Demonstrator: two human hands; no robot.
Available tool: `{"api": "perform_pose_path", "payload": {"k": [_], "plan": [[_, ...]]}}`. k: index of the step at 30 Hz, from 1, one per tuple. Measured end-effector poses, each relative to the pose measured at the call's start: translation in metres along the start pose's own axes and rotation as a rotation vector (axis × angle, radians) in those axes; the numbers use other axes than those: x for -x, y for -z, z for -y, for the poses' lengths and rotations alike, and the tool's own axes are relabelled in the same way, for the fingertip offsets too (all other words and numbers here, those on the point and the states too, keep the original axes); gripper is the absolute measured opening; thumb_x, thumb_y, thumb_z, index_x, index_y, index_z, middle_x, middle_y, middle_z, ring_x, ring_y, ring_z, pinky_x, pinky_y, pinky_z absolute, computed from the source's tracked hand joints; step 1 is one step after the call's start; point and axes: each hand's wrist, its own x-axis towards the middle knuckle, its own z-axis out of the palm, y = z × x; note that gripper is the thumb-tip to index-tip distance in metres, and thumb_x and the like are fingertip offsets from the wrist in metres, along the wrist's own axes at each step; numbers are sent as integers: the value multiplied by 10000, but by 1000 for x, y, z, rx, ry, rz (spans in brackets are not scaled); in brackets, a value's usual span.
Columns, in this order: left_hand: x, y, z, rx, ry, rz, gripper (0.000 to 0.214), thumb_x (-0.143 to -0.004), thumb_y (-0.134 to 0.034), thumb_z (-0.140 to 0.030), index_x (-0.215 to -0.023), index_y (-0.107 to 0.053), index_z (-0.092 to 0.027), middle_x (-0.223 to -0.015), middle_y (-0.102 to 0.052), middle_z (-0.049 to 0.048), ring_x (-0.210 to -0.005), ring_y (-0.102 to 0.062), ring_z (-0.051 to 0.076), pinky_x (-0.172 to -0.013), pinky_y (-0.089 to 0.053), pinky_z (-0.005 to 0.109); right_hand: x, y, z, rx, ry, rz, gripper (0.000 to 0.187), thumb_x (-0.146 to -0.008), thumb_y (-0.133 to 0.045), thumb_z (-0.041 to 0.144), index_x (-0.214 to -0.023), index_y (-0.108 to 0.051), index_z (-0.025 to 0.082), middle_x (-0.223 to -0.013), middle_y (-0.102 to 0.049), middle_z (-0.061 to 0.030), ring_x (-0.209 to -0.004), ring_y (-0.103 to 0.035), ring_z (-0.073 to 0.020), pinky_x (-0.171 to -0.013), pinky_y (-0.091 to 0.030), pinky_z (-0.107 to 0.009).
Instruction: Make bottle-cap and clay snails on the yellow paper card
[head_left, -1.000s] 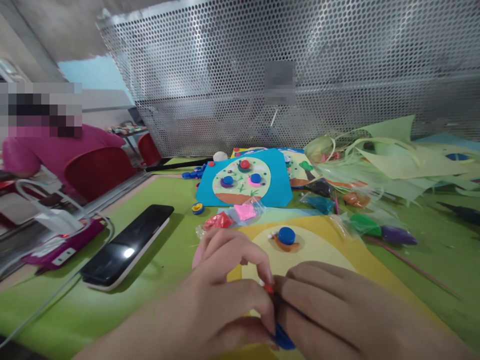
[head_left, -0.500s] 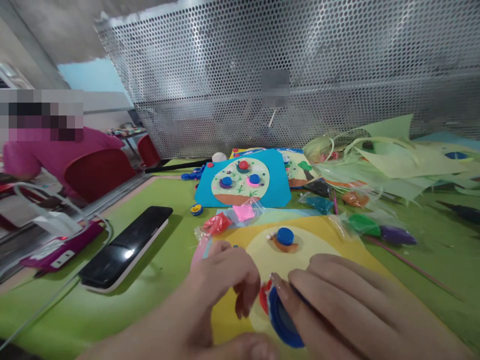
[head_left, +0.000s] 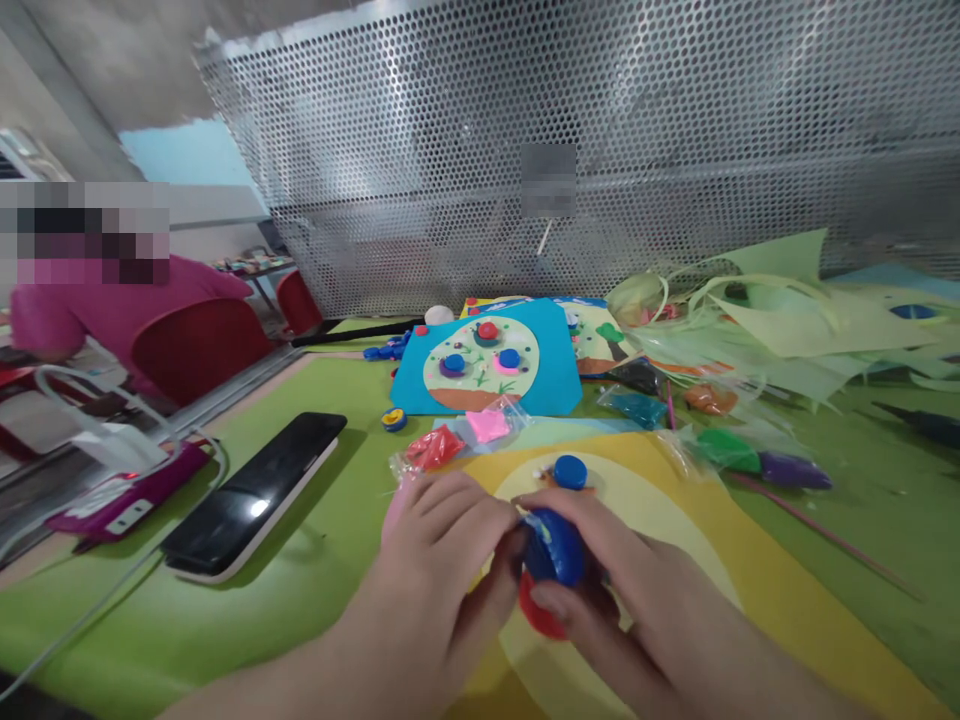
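Above the yellow card [head_left: 757, 600] with its pale yellow oval, a blue bottle cap [head_left: 559, 545] is held tilted, a yellowish mark on its face. My right hand [head_left: 637, 590] grips it, thumb in front and fingers over the top. My left hand [head_left: 450, 550] is closed, its curled fingers meeting the cap's left side; their tips are partly hidden. Red clay [head_left: 541, 610] shows just under the cap, by my right thumb; whether it sticks to the cap I cannot tell. Higher on the oval, a brown clay snail has a blue cap [head_left: 570, 472] as its shell.
Behind lies a blue card [head_left: 559, 385] with cap snails. Bags of red clay [head_left: 435, 447], pink clay [head_left: 487, 425], green clay [head_left: 727, 450] and purple clay [head_left: 795, 470] surround the card. A phone [head_left: 259, 495] and power strip [head_left: 131, 495] lie left. A person in pink sits beyond.
The blue cap, earlier flat on the card beneath my right fingers, is now lifted and tilted. My left hand has moved right and closed against it; my right hand has shifted to a thumb-and-finger grip.
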Motion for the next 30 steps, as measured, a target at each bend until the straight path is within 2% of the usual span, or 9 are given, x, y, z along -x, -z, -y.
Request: {"api": "perform_pose_path", "payload": {"k": [5, 11, 16, 20, 23, 26, 30], "plan": [[-1, 2, -4, 133, -87, -3, 183, -846, -379, -22, -808, -475, -174, -721, -520, 7, -684, -456, 137, -642, -416, 257, 0, 2, 4, -122, -45, -12, 304, -879, -312, 216, -1142, -465, 212, -839, -719, -20, -705, -698, -156, -595, -555, -219], [1, -7, -5, 37, -147, -90, 171, -772, -374, -35, -821, -444, -184, -709, -533, 21, -682, -474, 163, -627, -425, 297, 2, 1, 2, 3, -46, 7, 258, -892, -302, 241, -1089, -469, 237, -665, -699, 12, -515, -672, -157, -441, -531, -204], [2, -17, -4, -91, -152, -116, 186, -727, -323, -44, -769, -405, -205, -623, -492, 8, -578, -445, 170, -532, -371, 305, 3, -5, 6, 239, 207, -247, 202, -921, -326, 250, -1063, -459, 194, -714, -723, -11, -528, -686, -166, -429, -531, -204], [1, -12, -6, -161, -157, -64, 179, -686, -326, -41, -724, -372, -209, -595, -492, -1, -553, -445, 167, -532, -383, 306, 2, -7, 9, 355, 234, -334, 193, -949, -310, 311, -1001, -455, 195, -632, -704, 5, -439, -657, -157, -390, -511, -216], [-2, -4, -8, -198, -187, 30, 156, -792, -340, -81, -701, -384, -200, -596, -522, 10, -561, -472, 169, -537, -421, 307, 2, -7, 8, 333, 239, -327, 258, -962, -282, 401, -992, -442, 202, -625, -702, 12, -449, -663, -153, -399, -517, -204], [-3, -2, -9, -222, -205, 35, 273, -930, -270, -225, -695, -404, -190, -589, -533, 23, -560, -483, 172, -537, -442, 315, 2, -8, 7, 273, 233, -304, 331, -951, -266, 491, -983, -431, 205, -647, -711, 18, -458, -667, -144, -427, -533, -190], [-2, -4, -6, -175, -186, 20, 341, -962, -210, -304, -696, -394, -196, -584, -515, 16, -563, -465, 164, -526, -440, 293, 2, -11, 5, 206, 196, -311, 345, -953, -251, 489, -980, -435, 199, -713, -731, -6, -532, -692, -151, -473, -555, -176]]}}
